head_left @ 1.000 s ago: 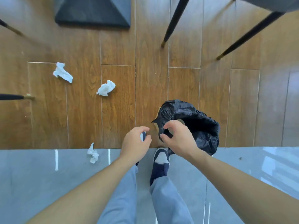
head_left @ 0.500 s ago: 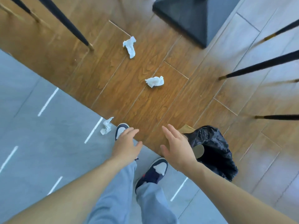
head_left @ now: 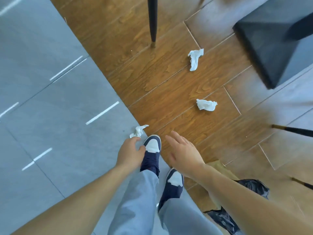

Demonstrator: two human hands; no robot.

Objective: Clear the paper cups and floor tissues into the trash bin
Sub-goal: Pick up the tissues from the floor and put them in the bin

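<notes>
Three crumpled white tissues lie on the floor. The far tissue (head_left: 194, 59) and the middle tissue (head_left: 206, 105) rest on the wood boards. The near tissue (head_left: 138, 131) sits on the grey tile at the wood's edge, by my left shoe. My left hand (head_left: 130, 153) hovers just below it in the view, fingers loosely curled and holding nothing. My right hand (head_left: 183, 155) is spread flat and empty. The trash bin with its black bag (head_left: 254, 188) is at the lower right, mostly hidden behind my right forearm. No paper cup is in view.
A black chair leg (head_left: 153, 22) stands at the top centre. A dark table base (head_left: 271, 48) fills the upper right, close to the far tissue. Two more chair legs (head_left: 294, 130) reach in from the right edge. Something brown and papery (head_left: 218, 167) shows by the bin.
My right hand has let go of the bag's rim and opened. The view has swung left, so the bin has slid to the lower right and the tissues lie ahead of me.
</notes>
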